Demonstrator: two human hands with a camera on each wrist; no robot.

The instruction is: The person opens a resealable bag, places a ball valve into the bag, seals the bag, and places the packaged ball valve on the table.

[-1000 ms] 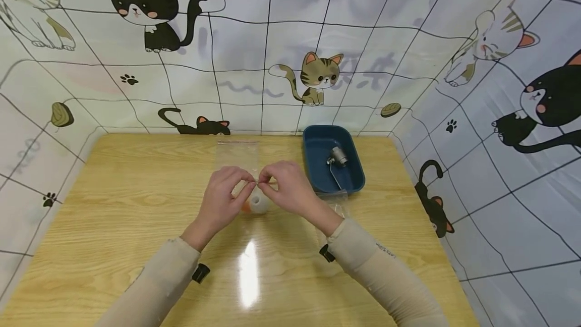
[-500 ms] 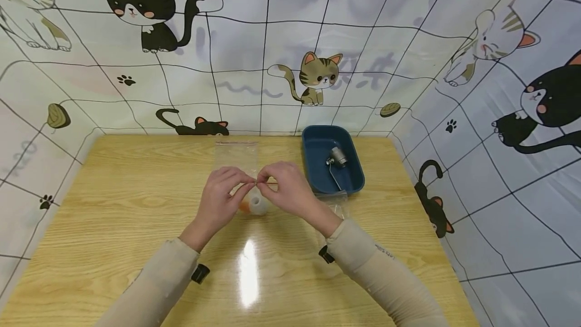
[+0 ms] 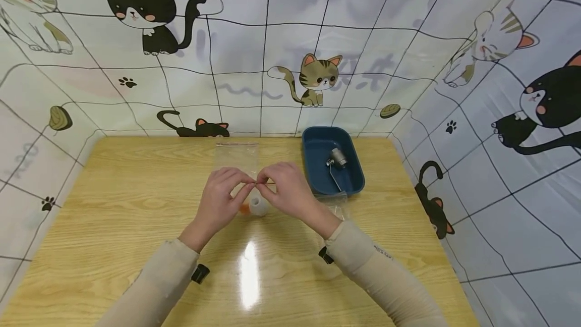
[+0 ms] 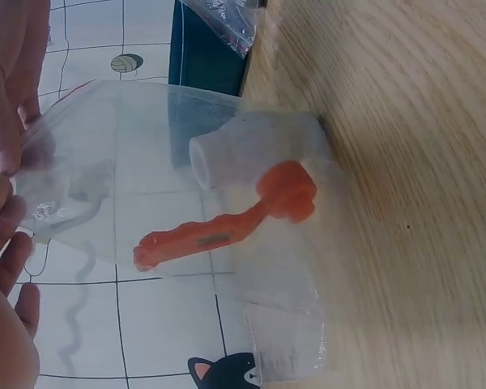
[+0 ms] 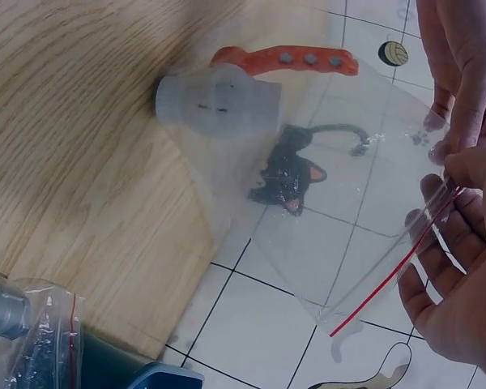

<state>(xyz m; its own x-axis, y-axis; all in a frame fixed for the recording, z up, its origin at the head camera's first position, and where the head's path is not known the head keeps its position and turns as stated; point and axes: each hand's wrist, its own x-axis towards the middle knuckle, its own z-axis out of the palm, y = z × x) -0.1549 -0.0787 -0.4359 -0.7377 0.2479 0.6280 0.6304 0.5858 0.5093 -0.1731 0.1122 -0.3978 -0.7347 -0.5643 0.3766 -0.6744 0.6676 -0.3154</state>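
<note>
A clear zip bag with a red seal line hangs upright over the table. My left hand and right hand pinch its top edge, fingertips meeting near the middle of the seal. Inside lies a white plastic piece with a narrower round neck. Beside it in the bag is an orange piece with a wavy handle and a rounded end. From the head view, the hands cover most of the bag. Whether the seal is fully closed, I cannot tell.
A blue tray stands at the back right, holding a metal cylinder and a thin bent metal rod. Another zip bag lies against the tray's front. Behind the hands, a clear bag lies flat near the table's back edge.
</note>
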